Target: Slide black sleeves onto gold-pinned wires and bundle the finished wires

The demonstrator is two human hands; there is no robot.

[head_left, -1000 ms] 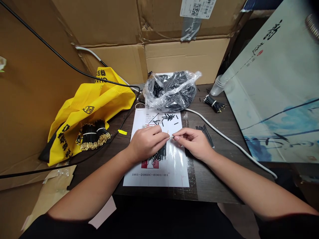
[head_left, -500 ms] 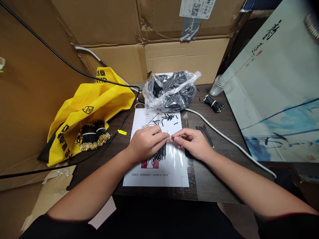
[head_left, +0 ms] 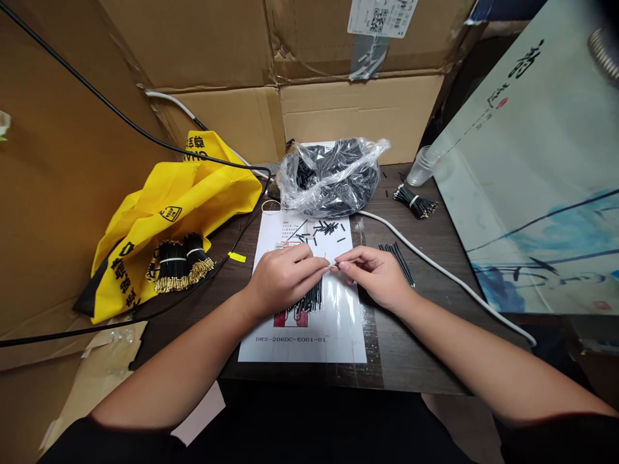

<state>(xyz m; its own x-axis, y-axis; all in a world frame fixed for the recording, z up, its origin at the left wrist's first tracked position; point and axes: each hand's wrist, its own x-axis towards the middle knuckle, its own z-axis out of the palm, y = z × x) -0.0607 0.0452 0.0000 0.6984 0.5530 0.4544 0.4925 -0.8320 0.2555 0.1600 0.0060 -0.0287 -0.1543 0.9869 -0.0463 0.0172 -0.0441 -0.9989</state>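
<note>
My left hand (head_left: 285,278) rests on a printed white sheet (head_left: 309,341) and grips a bunch of thin black wires (head_left: 309,299), whose lower ends fan out below it. My right hand (head_left: 372,277) faces it, with thumb and fingers pinched on a thin metal-tipped wire end (head_left: 333,265). The fingertips of both hands nearly meet there. The pinched tip is too small to make out in detail. Short black tubes (head_left: 329,227) lie scattered on the upper part of the sheet.
A clear plastic bag of black wires (head_left: 329,177) sits behind the sheet. Banded gold-tipped wire bundles (head_left: 181,265) lie on a yellow bag (head_left: 174,206). Another bundle (head_left: 414,204), loose black wires (head_left: 398,263) and a white cable (head_left: 435,260) lie on the dark table (head_left: 416,335).
My right hand has shifted slightly rightward, its fingertips now a little farther from my left hand. The left hand and the wire bunch have stayed about in place.
</note>
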